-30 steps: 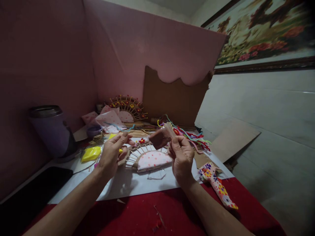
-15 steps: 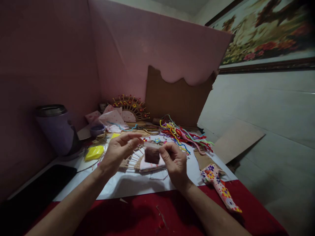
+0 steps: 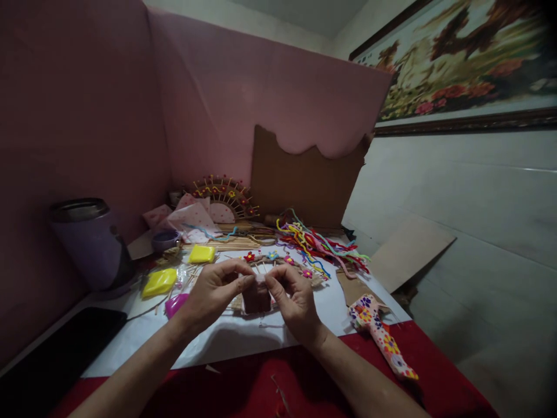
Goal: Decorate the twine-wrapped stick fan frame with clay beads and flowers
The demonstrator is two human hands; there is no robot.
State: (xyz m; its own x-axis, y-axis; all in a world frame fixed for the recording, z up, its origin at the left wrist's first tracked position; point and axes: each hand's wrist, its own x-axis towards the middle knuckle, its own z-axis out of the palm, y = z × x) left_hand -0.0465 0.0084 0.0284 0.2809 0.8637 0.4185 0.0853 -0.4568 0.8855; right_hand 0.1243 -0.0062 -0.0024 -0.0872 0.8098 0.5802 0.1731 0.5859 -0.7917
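Note:
Between my hands hangs a small clear plastic packet with something dark brown inside. My left hand pinches its upper left corner between thumb and fingers. At the upper right corner, my right hand is closed on it the same way. Behind the packet, partly hidden, lies a half-round stick-and-twine craft piece with small flowers along its curved edge. Yellow packets and a magenta packet lie left of my left hand.
A purple tumbler and a black flat object stand at the left. Coloured pipe cleaners are heaped behind my hands. A finished-looking fan shape leans at the back. A flower-patterned object lies at the right edge.
My left hand has come in to the packet and now grips its top edge too. The packet has shifted left and down in view, and the whole view has moved slightly.

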